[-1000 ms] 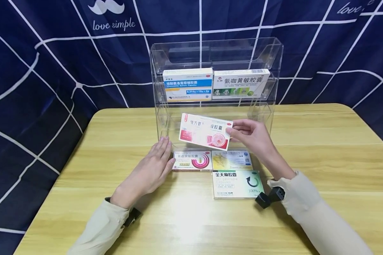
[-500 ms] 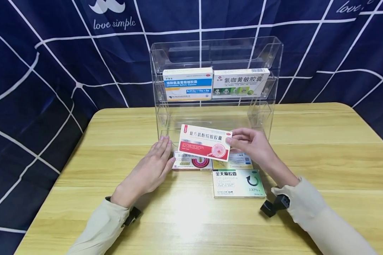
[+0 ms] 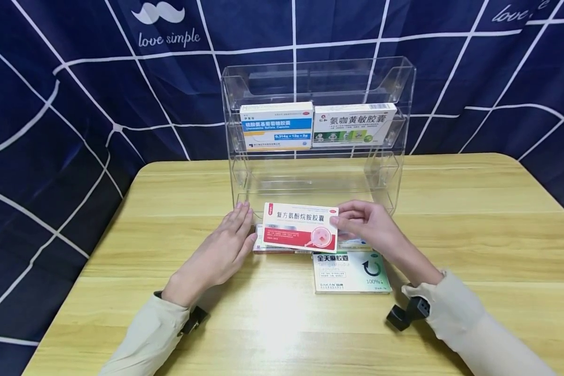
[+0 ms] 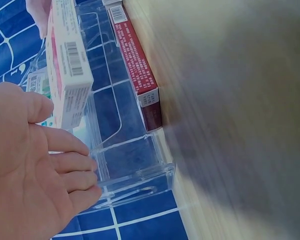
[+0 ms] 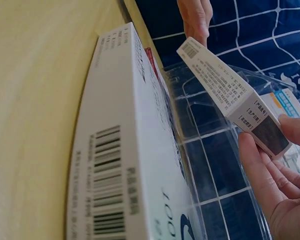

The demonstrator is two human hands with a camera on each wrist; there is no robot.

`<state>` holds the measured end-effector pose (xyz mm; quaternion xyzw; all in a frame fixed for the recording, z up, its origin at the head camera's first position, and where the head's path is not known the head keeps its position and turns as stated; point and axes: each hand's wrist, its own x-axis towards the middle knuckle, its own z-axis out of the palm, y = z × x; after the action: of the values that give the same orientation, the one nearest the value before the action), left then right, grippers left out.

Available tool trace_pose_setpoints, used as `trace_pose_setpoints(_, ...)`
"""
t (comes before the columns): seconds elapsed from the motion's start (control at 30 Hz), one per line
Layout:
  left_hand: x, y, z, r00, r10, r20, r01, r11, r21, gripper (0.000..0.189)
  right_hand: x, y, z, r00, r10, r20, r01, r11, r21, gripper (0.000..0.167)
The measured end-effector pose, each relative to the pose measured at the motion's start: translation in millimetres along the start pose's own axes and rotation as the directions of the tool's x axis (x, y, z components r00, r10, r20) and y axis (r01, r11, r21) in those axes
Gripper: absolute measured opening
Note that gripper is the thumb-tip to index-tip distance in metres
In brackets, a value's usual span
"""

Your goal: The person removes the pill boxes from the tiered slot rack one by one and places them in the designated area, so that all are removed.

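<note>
I judge this the carrying step: my right fingers (image 3: 349, 225) pinch the red-and-white box (image 3: 301, 228); my left fingers (image 3: 239, 222) are loosely extended; next likely calls for careful lowering.

Both forearms (image 3: 474, 324) reach forward, angled in toward each other. The left hand (image 3: 221, 245) keeps its fingers (image 4: 72, 181) straight and close together, thumb (image 4: 40, 108) slightly apart. The right hand (image 3: 373, 224) pinches between its thumb and bent fingers, raised.
</note>
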<state>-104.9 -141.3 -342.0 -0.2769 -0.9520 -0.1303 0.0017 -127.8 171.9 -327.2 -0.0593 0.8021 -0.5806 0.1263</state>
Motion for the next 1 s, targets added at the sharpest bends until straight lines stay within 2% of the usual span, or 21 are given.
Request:
trace_pose_setpoints(0.2, -0.5, -0.6, 0.6, 1.000, 0.003, -0.008, -0.003, 1.000, -0.011, 0.059, -1.6, 2, 3, 1.000, 0.018, 0.019, -0.018, 1.000, -0.015, 0.049)
trace_pose_setpoints(0.5, -0.1, -2.2, 1.1, 1.000, 0.016, -0.022, -0.017, 1.000, -0.012, 0.059, -4.3, 4, 6, 0.998, 0.028, 0.058, -0.030, 0.999, 0.026, 0.050)
trace_pose_setpoints(0.67, -0.2, -2.0, 0.7, 1.000, 0.013, -0.012, -0.013, 1.000, -0.013, 0.059, -7.9, 6, 12, 0.993, 0.046, 0.112, -0.052, 0.998, 0.044, 0.053)
trace_pose_setpoints(0.8, -0.6, -2.0, 0.2, 1.000, 0.008, -0.006, -0.009, 1.000, -0.018, 0.059, -10.2, 6, 20, 0.985, 0.032, 0.171, -0.044, 0.997, 0.068, 0.046)
trace_pose_setpoints(1.0, -1.3, -1.6, 0.1, 1.000, 0.009, -0.011, -0.009, 1.000, -0.018, 0.058, -11.6, 5, 32, 0.976, 0.029, 0.215, -0.052, 0.994, 0.099, 0.041)
